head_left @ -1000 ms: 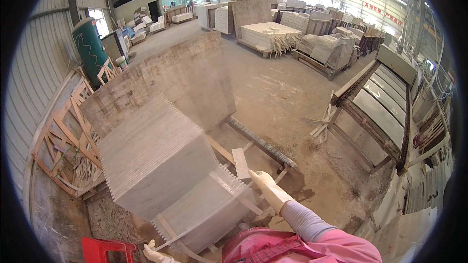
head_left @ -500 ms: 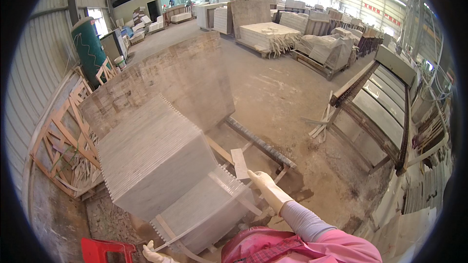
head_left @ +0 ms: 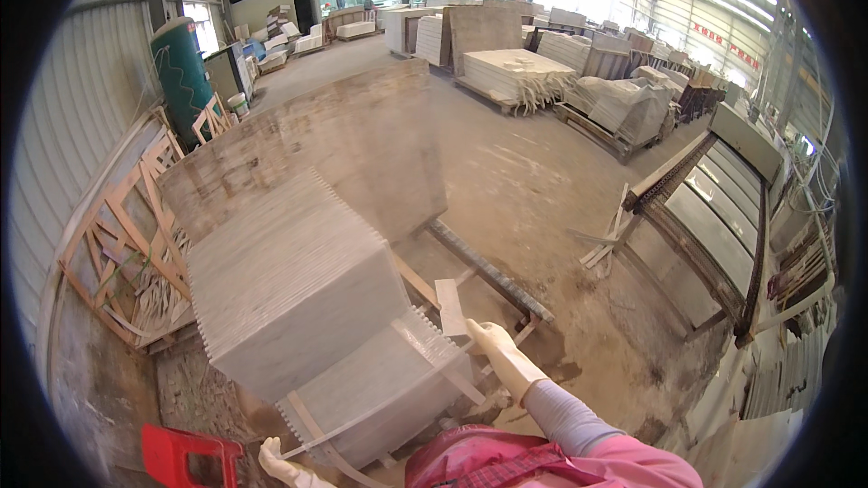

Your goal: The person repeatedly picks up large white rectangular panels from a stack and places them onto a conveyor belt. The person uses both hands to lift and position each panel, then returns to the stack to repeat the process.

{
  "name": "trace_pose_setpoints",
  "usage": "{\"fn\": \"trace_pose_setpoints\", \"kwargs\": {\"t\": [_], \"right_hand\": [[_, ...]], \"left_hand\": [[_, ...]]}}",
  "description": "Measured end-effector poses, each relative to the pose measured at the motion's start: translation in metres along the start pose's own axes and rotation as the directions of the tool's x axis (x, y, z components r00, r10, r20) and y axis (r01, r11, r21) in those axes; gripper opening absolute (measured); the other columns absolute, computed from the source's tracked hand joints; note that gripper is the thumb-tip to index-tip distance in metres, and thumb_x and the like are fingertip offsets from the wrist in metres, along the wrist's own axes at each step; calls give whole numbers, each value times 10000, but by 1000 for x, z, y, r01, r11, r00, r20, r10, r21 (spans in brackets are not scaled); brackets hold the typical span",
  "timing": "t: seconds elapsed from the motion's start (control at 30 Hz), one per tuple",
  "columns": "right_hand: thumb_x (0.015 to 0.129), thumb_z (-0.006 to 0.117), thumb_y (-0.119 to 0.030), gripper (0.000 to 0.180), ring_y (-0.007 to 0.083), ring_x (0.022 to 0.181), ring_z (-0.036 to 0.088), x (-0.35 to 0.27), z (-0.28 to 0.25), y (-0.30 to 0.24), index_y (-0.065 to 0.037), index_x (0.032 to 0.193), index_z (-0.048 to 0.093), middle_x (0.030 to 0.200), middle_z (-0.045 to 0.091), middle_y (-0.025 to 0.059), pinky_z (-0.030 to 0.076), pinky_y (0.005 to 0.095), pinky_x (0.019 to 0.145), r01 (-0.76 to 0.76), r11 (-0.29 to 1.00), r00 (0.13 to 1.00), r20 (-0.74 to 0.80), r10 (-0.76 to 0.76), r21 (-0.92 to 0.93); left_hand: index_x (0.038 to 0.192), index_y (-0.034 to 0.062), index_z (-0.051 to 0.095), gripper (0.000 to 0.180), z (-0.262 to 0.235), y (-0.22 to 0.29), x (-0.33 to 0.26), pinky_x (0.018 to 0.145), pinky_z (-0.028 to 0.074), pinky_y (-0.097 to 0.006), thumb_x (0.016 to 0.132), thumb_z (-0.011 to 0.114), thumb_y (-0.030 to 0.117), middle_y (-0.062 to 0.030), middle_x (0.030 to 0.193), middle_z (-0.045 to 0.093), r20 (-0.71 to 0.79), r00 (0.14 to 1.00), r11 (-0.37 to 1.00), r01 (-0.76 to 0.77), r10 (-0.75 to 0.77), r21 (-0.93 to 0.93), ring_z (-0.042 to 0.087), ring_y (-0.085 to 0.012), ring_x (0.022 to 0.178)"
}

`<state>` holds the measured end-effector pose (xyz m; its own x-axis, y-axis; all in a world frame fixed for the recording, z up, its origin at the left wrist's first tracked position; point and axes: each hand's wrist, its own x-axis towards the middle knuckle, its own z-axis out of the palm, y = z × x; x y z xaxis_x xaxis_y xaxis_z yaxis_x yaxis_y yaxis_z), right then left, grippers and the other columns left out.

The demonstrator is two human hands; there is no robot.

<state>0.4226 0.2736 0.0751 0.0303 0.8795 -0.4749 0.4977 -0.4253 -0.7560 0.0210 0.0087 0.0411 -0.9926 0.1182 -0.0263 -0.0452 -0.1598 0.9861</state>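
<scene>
In front of me rises a block of pale stone slabs (head_left: pixel 289 271) set on edge, with a lower stack of slabs (head_left: pixel 371 402) against its near right side. My right hand (head_left: pixel 499 352), in a cream glove, is closed at the lower end of a small pale rectangular piece (head_left: pixel 449 307) beside the lower stack. My left hand (head_left: pixel 278 461), also gloved, is at the stack's lower left corner, fingers curled at the end of a thin pale strip (head_left: pixel 362 417). This strip crosses the lower stack toward my right hand. How tightly either hand grips is hard to see.
A large brown-stained board (head_left: pixel 380 145) stands behind the slabs. Left are a red plastic stool (head_left: pixel 167 456) and wooden frames (head_left: pixel 136 208). A roller conveyor (head_left: pixel 723 199) is at the right; loose strips (head_left: pixel 601 248) lie on the floor beside it. Pallets of slabs (head_left: pixel 515 72) stand farther back.
My view has tilted slightly, so the background sits farther right and lower. Both hands stay at nearly the same spots on the stack; the left is slightly higher in view.
</scene>
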Motion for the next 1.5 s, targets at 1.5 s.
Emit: {"fn": "trace_pose_setpoints", "kwargs": {"t": [1.5], "right_hand": [[878,440,-511,578,264,859,647,19,8,17,-4,1059,649,874,678,156,464,358,779,22,997,1000,9,-23,79]], "left_hand": [[912,-32,626,370,4,-3,0,808,474,-398,830,571,324,-173,868,645,-30,998,998,50,-51,-23,600,-273,826]]}}
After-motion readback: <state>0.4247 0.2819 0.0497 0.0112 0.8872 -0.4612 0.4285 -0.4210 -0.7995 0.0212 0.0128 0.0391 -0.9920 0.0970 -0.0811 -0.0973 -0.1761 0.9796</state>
